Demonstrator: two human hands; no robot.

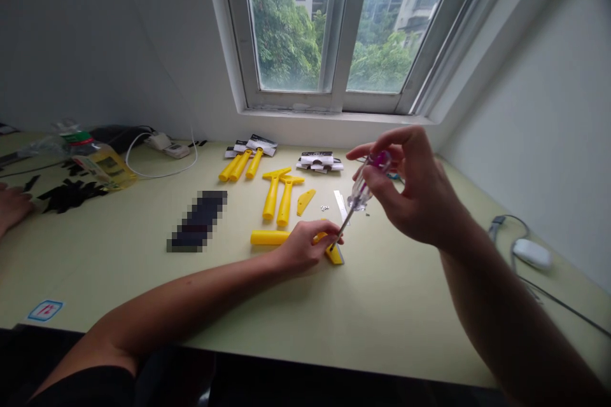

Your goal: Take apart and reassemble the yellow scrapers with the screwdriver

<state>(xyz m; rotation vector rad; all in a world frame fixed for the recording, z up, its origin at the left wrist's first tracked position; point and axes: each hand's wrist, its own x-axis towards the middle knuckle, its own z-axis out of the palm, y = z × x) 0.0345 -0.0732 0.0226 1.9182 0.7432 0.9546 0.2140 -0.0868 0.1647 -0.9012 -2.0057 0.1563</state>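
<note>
The right hand pinches the clear-and-purple handle of the screwdriver between thumb and curled fingers; the shaft slants down to the head of the yellow scraper. The left hand is closed around the yellow scraper near its head, steadying it on the table, with the handle pointing left. Locate all other items from the yellow scraper. Just beyond it: two T-shaped yellow tools, a loose yellow plate, small metal pieces and thin metal strips. Farther beyond: printed cards and, toward the left, three yellow handles. Left: a pixelated dark rectangle. Far left: a bottle and another person's hand. Well to the right: a white rounded device.
</note>
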